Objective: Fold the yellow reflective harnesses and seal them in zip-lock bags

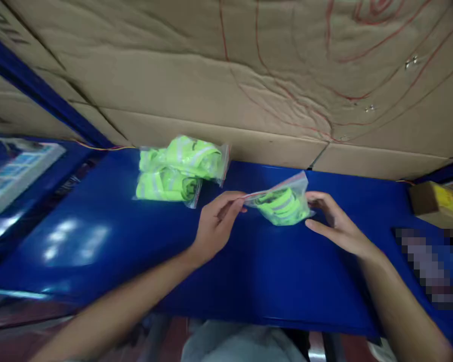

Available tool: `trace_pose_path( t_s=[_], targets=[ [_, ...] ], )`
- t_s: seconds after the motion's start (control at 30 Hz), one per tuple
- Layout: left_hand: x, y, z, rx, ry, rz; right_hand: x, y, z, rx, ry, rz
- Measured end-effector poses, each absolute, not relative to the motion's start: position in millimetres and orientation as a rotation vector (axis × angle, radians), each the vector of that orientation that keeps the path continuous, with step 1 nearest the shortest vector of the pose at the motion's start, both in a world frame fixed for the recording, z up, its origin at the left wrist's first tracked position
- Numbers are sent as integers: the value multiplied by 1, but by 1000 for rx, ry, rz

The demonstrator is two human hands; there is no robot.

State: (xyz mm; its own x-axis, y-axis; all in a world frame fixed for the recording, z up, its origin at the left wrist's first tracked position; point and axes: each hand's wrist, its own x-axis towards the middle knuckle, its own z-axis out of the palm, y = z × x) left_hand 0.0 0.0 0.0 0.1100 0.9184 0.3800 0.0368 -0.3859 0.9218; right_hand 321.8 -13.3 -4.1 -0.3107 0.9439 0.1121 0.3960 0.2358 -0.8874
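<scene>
A small clear zip bag (283, 202) with a folded neon-green reflective item inside is held just above the blue table (249, 266). My left hand (216, 223) pinches the bag's left top corner between thumb and fingers. My right hand (332, 223) cups the bag's right side, fingers curled behind it. Two more filled bags of the same kind (179, 168) lie stacked on the table to the left, close to the cardboard wall.
A creased cardboard sheet (249, 75) with red scribbles stands as a wall behind the table. A brown and yellow box (438, 203) sits at the right edge. A pale printed tray or board (11, 173) lies at the far left.
</scene>
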Motion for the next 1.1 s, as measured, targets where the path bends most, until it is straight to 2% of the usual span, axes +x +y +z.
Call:
trace_pose_path(
  t_s=[0.3,0.47,0.57,0.67,0.93,1.1],
  targets=[
    [2,-13,29,2171,901,1630,252,-51,48,-925,-2070,381],
    [14,-19,22,2472,1004,1727,243,-61,45,-1096,-1879,491],
    [18,-32,13,2588,872,1437,243,-66,35,-1120,-1736,639],
    [22,-44,6,2338,737,1222,239,-74,25,-1037,-1769,582],
    [27,-38,-10,1652,777,1048,229,-73,1,-840,-2157,-192],
    [33,-22,-25,1157,820,886,232,-60,-5,-1048,-2176,-96]
  ],
)
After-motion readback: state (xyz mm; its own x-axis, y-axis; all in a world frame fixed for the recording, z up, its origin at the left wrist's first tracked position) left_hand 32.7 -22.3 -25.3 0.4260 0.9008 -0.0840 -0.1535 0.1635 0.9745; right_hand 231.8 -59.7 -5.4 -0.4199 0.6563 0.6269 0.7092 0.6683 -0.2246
